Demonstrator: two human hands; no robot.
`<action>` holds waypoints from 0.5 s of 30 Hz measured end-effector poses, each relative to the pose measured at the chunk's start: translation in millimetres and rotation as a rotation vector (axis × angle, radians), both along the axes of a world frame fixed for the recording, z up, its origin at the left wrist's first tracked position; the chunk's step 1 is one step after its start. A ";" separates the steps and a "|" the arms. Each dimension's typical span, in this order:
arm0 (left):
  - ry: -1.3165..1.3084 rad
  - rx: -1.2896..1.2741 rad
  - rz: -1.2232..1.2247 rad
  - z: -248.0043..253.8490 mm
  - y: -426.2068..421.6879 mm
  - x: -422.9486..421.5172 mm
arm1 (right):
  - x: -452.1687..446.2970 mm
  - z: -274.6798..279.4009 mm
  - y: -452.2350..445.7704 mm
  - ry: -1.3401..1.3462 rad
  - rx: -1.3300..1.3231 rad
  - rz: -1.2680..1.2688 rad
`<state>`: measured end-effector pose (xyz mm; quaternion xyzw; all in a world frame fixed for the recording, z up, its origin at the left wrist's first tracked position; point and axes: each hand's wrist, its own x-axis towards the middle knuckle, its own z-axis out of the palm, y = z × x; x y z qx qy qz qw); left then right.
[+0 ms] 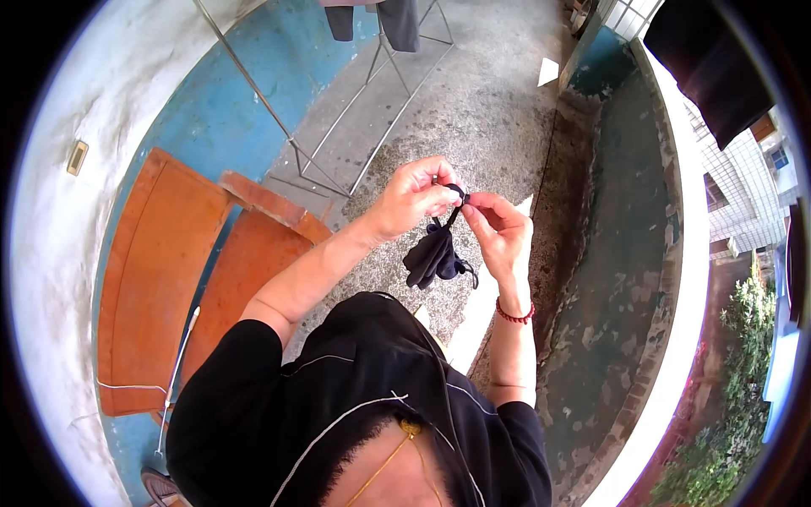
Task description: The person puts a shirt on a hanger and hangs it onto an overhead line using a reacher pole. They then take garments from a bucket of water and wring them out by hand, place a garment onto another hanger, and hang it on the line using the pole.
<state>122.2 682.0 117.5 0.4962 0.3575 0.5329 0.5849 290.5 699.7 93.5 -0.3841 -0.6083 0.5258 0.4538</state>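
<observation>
A small black cloth item (432, 255) hangs below my hands by a thin black strap, with a loop dangling at its right side. My left hand (416, 199) pinches the gathered top of the strap between thumb and fingers. Close beside it, my right hand (500, 230) grips the same black strap from the right, thumb and forefinger together. The fingertips of both hands nearly touch. A red bead bracelet (515, 316) is around my right wrist. What exactly lies between the fingertips is too small to make out.
Orange wooden panels (160, 287) lean at the left by a blue and white wall. A metal rack (372, 101) with dark clothes (397, 24) stands ahead on the concrete floor. A weathered low wall (617, 253) runs along the right, with dark cloth (710, 72) hanging above.
</observation>
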 end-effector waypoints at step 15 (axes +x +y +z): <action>0.134 0.094 0.018 3.6 -13.1 -20.6 | -32.3 -6.9 -6.7 0.430 0.065 0.026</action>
